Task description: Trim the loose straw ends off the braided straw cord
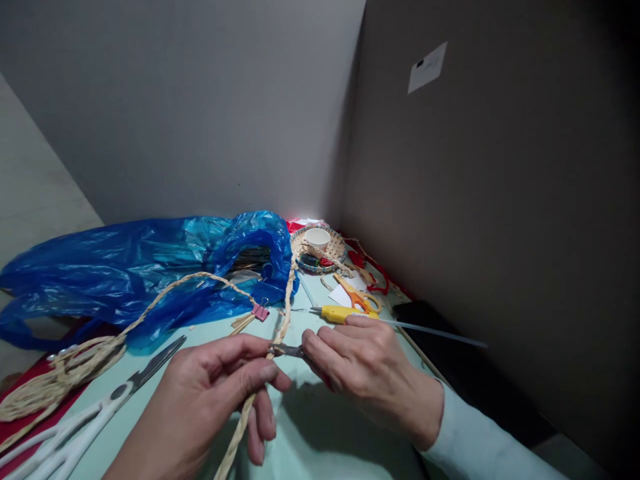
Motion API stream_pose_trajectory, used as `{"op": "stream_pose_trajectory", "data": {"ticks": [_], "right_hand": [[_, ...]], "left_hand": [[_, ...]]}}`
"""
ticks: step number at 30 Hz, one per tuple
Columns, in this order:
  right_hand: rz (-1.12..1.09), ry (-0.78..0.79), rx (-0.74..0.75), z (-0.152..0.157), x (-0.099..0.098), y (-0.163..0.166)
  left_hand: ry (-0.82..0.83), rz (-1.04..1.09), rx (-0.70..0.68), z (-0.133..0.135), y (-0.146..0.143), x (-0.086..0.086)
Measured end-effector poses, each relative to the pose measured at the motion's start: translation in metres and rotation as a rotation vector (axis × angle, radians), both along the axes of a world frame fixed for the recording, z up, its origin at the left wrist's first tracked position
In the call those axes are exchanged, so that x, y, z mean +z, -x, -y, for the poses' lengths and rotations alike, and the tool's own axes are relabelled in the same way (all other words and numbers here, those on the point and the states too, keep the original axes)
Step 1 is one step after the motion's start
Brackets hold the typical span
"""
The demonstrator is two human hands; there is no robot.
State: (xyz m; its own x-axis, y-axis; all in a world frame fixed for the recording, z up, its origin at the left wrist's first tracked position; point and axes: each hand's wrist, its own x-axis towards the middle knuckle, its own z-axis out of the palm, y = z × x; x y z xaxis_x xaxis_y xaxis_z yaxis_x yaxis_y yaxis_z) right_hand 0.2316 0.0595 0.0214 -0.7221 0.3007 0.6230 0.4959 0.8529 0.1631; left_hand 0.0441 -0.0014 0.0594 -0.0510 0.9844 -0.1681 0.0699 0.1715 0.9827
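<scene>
My left hand (215, 387) pinches a pale twisted straw cord (286, 310) between thumb and forefinger. The cord runs from the far basket area down past my fingers to the bottom edge. In my closed right hand (367, 370) is a small metal-jawed hand tool (291, 351); its handles are mostly hidden by my fingers, with a bit of red showing beneath. The jaw tips meet the cord right at my left fingertips. I cannot tell whether the tool is pliers or snips.
White-handled scissors (95, 417) lie at left beside a coiled braided cord (75, 370), clipped by a pink binder clip (260, 311). A blue plastic bag (135, 260) stands behind. Beyond my right hand are a yellow glue gun (345, 313), orange scissors (357, 297) and a woven basket (335, 252) with a white cup (317, 239).
</scene>
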Motion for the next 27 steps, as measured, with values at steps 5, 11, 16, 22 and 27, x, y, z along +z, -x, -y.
{"op": "stream_pose_trajectory", "data": {"ticks": [5,11,16,22,27], "right_hand": [[-0.005,-0.031,-0.006,0.000,-0.001,0.000],[-0.019,-0.033,0.003,-0.001,-0.007,0.002],[-0.164,-0.039,-0.024,-0.006,-0.008,0.004],[-0.127,0.058,-0.072,-0.006,-0.002,0.001],[-0.040,0.091,-0.043,-0.006,-0.006,0.003]], "left_hand": [[-0.014,-0.032,0.017,0.000,-0.001,0.000],[-0.020,0.001,0.031,-0.001,0.001,-0.005],[-0.043,0.100,0.082,-0.002,0.001,-0.007],[-0.078,0.127,0.110,-0.002,-0.001,-0.010],[-0.136,0.019,0.134,-0.001,-0.002,-0.016]]}}
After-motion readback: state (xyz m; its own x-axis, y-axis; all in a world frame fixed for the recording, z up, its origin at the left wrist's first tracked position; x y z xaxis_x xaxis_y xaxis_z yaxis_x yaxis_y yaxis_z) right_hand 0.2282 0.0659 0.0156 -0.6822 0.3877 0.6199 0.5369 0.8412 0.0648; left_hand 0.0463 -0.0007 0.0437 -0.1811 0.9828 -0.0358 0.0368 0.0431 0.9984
